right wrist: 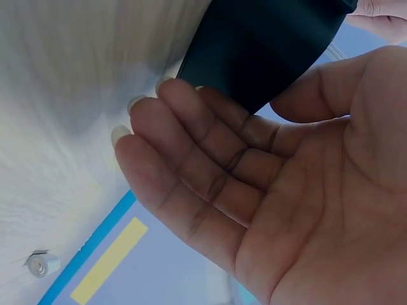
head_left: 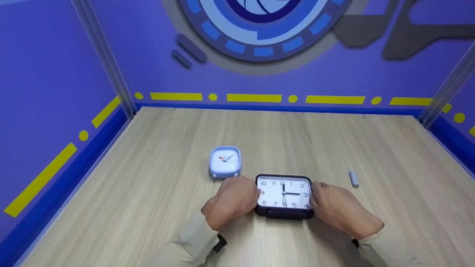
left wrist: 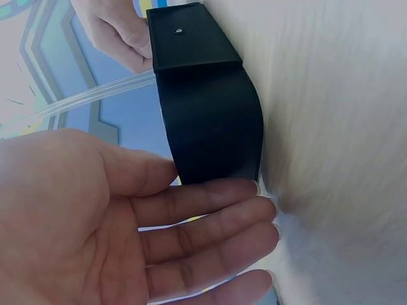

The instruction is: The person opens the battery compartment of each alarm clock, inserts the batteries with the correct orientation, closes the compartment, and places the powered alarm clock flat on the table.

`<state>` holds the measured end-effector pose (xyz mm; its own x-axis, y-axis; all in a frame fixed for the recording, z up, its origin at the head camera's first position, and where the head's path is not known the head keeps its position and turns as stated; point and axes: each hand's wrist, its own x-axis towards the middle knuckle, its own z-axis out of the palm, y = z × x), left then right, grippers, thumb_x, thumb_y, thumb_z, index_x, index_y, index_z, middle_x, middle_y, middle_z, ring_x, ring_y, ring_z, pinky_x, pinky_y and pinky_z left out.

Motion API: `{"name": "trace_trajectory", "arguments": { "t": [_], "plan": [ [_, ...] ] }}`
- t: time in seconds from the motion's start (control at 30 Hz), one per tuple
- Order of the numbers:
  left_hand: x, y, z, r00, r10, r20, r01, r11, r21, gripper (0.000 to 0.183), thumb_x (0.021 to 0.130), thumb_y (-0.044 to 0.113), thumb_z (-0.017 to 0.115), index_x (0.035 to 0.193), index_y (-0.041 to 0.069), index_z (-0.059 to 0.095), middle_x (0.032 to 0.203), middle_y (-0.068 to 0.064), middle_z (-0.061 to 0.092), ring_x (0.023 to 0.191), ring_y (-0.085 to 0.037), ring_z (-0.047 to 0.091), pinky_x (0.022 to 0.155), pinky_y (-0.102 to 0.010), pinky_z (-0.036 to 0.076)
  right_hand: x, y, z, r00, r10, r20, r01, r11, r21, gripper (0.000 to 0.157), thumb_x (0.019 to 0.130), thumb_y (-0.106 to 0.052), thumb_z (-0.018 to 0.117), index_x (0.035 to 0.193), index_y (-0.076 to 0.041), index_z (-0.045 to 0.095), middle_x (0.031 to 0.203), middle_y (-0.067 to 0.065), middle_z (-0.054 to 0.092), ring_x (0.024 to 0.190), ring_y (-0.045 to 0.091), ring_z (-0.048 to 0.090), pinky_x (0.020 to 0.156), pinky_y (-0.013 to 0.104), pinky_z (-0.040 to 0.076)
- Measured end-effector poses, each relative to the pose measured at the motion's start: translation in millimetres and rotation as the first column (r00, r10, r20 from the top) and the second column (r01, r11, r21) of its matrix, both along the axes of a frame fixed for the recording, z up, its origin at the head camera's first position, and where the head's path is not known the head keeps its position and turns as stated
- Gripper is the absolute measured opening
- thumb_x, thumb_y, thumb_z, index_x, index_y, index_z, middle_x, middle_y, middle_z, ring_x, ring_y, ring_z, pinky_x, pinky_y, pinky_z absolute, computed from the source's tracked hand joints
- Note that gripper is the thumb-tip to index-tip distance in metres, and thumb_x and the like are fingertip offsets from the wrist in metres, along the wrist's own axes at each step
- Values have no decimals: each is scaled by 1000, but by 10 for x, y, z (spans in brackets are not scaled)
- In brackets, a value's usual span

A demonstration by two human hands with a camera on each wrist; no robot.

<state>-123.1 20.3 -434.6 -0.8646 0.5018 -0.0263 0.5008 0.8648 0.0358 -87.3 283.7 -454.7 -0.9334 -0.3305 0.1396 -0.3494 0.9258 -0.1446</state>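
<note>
A black rectangular alarm clock [head_left: 285,195] with a white dial is at the front middle of the table, face turned up. My left hand [head_left: 234,198] pinches its left side between thumb and fingers. On the opposite side, my right hand [head_left: 338,205] pinches the edge the same way. In the left wrist view, the dark side of the clock [left wrist: 210,121] sits between my thumb and index finger, close to the tabletop. In the right wrist view, the fingers [right wrist: 191,165] lie bent along the clock's side. Whether the clock touches the table is unclear.
A small light-blue clock [head_left: 225,161] stands just beyond my left hand. To the right of my right hand lies a grey battery [head_left: 353,179]. Blue patterned panels [head_left: 148,74] border the wooden table [head_left: 178,137] at the back and sides.
</note>
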Motion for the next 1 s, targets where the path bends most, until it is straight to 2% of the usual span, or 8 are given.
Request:
{"name": "trace_trajectory", "arguments": {
  "t": [0.2, 0.43, 0.57, 0.73, 1.0],
  "plan": [
    [-33, -46, 27, 996, 6, 84, -11, 998, 62, 42, 108, 27, 56, 72, 7, 62, 68, -2, 53, 60, -16, 50, 60, -43, 53, 0, 8, 8, 1000, 15, 18, -14, 999, -45, 18, 100, -8, 59, 84, -7, 51, 71, 1, 48, 62, 18, 46, 61, 46, 48],
    [-40, -53, 20, 997, 2, 71, -8, 996, 83, 41, 107, 27, 57, 72, 6, 66, 70, -4, 59, 63, -18, 55, 62, -44, 54, -13, 3, 39, 988, -27, 149, 46, 991, -124, 15, 101, -11, 55, 87, -7, 53, 70, 1, 47, 65, 20, 47, 64, 42, 44],
    [-39, -56, 19, 997, 4, 74, -10, 997, 82, 43, 108, 27, 57, 70, 8, 64, 69, -3, 57, 62, -17, 53, 61, -44, 53, -37, -4, 46, 967, -67, 246, 113, 977, -179, 15, 102, -13, 53, 89, -6, 54, 72, 2, 48, 67, 20, 49, 64, 40, 42],
    [-38, -55, 24, 997, 4, 77, -9, 998, 68, 46, 109, 29, 56, 68, 9, 60, 66, -1, 51, 59, -15, 48, 59, -42, 51, -76, 19, 40, 931, -95, 352, 201, 939, -279, 19, 103, -16, 51, 87, -7, 58, 74, 2, 53, 68, 19, 51, 63, 38, 43],
    [-54, -59, 29, 993, 21, 115, -32, 995, 97, 44, 108, 30, 57, 70, 8, 63, 71, -4, 57, 66, -19, 54, 65, -45, 52, -88, 35, 32, 887, -92, 452, 279, 887, -369, 20, 102, -16, 51, 89, -5, 62, 76, 5, 64, 68, 20, 62, 60, 37, 50]
  ]
}}
